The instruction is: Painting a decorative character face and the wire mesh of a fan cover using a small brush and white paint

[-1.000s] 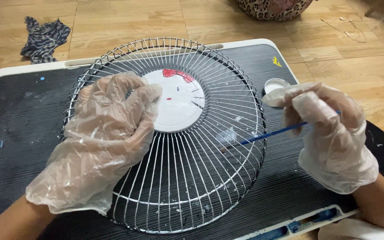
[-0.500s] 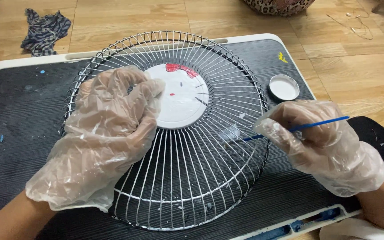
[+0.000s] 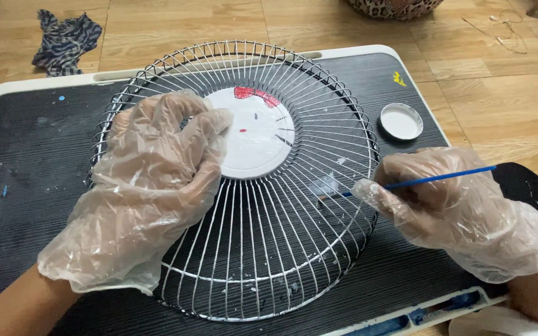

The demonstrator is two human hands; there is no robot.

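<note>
Wire fan guard [image 3: 244, 205] lying flat in the middle of the dark counter [image 3: 26, 168]. Left hand [image 3: 147, 186], gloved, spread open and pressed on the guard's left wires beside the white centre disc [image 3: 258, 134]. Right hand [image 3: 453, 208], gloved, closed around a thin blue paintbrush [image 3: 434, 179], tip seemingly touching the right-side wires. Small white lid [image 3: 401, 121] far right.

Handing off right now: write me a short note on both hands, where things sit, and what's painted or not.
Left hand, gloved, rests flat on the wire fan guard, steadying it.
Right hand, gloved, holds a thin blue paintbrush, tip at the wires on the guard's right side.
Guard lies on the dark tray table; small white paint lid beyond the right hand.
Done: wires look mostly white. Left: cannot tell which wires remain bare.
</note>
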